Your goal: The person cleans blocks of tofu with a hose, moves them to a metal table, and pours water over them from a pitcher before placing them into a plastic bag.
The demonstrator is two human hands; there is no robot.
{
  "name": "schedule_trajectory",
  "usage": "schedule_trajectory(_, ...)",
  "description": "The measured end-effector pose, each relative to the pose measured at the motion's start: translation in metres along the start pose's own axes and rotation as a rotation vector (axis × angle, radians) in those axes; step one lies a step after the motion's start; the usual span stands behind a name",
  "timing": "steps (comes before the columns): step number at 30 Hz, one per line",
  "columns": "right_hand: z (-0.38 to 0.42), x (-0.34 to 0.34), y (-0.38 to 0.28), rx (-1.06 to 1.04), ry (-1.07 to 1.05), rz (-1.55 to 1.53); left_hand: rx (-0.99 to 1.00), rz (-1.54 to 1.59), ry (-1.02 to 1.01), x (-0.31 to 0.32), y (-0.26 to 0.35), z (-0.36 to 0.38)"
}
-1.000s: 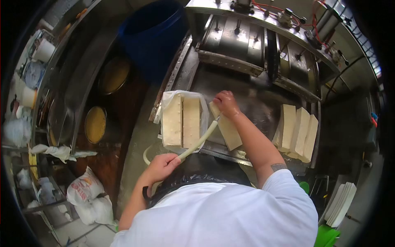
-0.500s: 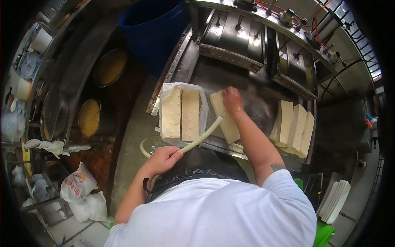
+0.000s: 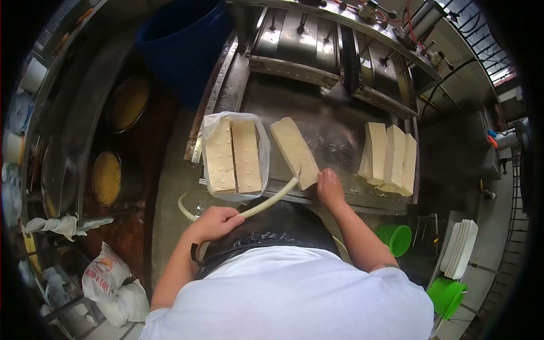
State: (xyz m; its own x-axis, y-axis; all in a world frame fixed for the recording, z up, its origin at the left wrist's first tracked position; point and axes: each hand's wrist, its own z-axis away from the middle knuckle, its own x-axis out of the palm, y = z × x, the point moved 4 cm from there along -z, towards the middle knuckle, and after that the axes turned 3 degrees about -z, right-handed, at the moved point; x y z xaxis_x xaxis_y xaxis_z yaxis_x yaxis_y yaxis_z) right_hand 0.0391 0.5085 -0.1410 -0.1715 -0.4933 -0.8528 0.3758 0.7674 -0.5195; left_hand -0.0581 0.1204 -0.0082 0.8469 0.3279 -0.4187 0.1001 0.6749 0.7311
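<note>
On the metal worktop [image 3: 339, 133], curled right fingers [image 3: 323, 181] apparently touch the middle cream block [image 3: 294, 148]; left fingers [image 3: 233, 220] grip a pale hose [image 3: 271, 200].

pale yellow hose [image 3: 271, 200] — deep blue barrel [image 3: 184, 48]

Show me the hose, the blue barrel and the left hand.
Hose [image 3: 272, 202]: head view, middle of its raised stretch.
Blue barrel [image 3: 187, 59]: head view, outer side wall.
Left hand [image 3: 213, 224]: head view, back of hand.
</note>
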Motion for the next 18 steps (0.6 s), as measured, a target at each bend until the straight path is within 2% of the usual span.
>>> schedule_trajectory(1, 0.012, -0.005, 0.005, 0.125, -0.141, 0.006, -0.058, -0.017, -0.074, -0.001, -0.001, 0.001)
schedule_trajectory(2, 0.023, -0.015, 0.006, 0.129, -0.138, 0.009, -0.118, -0.035, -0.148, -0.001, -0.003, 0.002)
schedule_trajectory(4, 0.038, -0.024, 0.009, 0.157, -0.287, 0.281, -0.072, -0.019, -0.118, -0.004, -0.005, 0.002)
schedule_trajectory(5, 0.037, -0.022, 0.007, 0.159, -0.284, 0.283, -0.03, -0.005, -0.085, -0.005, -0.005, 0.002)
schedule_trajectory(7, 0.025, -0.025, -0.021, -0.127, 0.181, 0.144, -0.017, -0.008, -0.073, -0.007, -0.007, -0.001)
schedule_trajectory(9, -0.001, -0.004, -0.054, -0.243, 0.224, 0.134, -0.008, -0.013, -0.061, -0.008, -0.008, -0.001)
schedule_trajectory(11, -0.029, 0.007, -0.115, 0.061, -0.111, 0.375, 0.032, -0.041, -0.044, -0.009, -0.004, -0.003)
schedule_trajectory(15, -0.075, 0.024, -0.131, 0.056, -0.164, 0.33, 0.049, -0.023, -0.006, -0.008, 0.0, 0.003)
schedule_trajectory(18, -0.097, 0.02, -0.129, 0.085, -0.194, 0.148, 0.097, -0.008, 0.038, -0.012, 0.006, 0.008)
